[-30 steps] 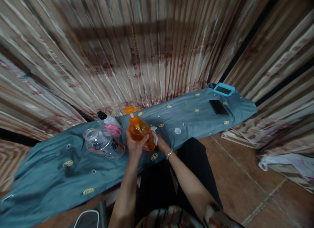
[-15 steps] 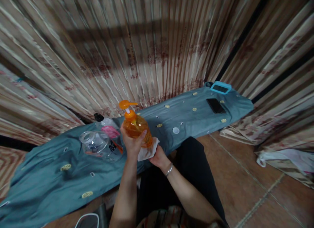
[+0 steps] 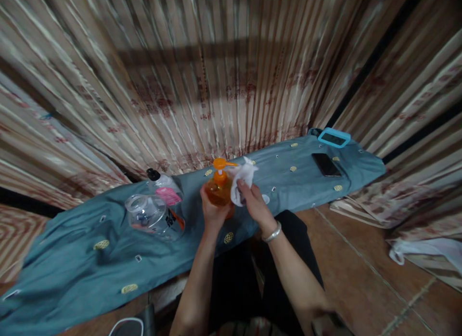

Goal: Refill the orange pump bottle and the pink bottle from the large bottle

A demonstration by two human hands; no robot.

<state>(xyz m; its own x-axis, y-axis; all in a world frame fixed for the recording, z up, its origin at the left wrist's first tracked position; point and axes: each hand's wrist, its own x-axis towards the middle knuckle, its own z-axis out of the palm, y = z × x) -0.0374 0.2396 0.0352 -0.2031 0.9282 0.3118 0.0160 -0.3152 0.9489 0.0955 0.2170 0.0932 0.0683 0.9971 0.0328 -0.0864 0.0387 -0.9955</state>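
Note:
My left hand [image 3: 214, 212] is wrapped round an orange pump bottle [image 3: 219, 191], which stands upright with its nozzle pointing right. Between the fingers of my right hand [image 3: 254, 201] is a crumpled white tissue [image 3: 242, 179], held up beside the bottle's pump. Left of the bottle, a clear wide-mouthed plastic jar [image 3: 151, 218] lies on its side. Behind the jar is a clear bottle with a black cap and pink label [image 3: 168, 194]. A small white round lid [image 3: 265, 199] lies just right of my right hand, partly hidden by it.
A teal patterned cloth [image 3: 108, 273] covers the long narrow surface. At its right end lie a black phone [image 3: 326, 164] and a blue-framed device [image 3: 334, 137]. Striped curtains [image 3: 231, 100] hang behind and to the right. Brown floor tiles [image 3: 346, 259] show below.
The bottle has gone from tilted to upright and sits further right in view. My right hand has brought the tissue from the bottle's base up to beside its pump.

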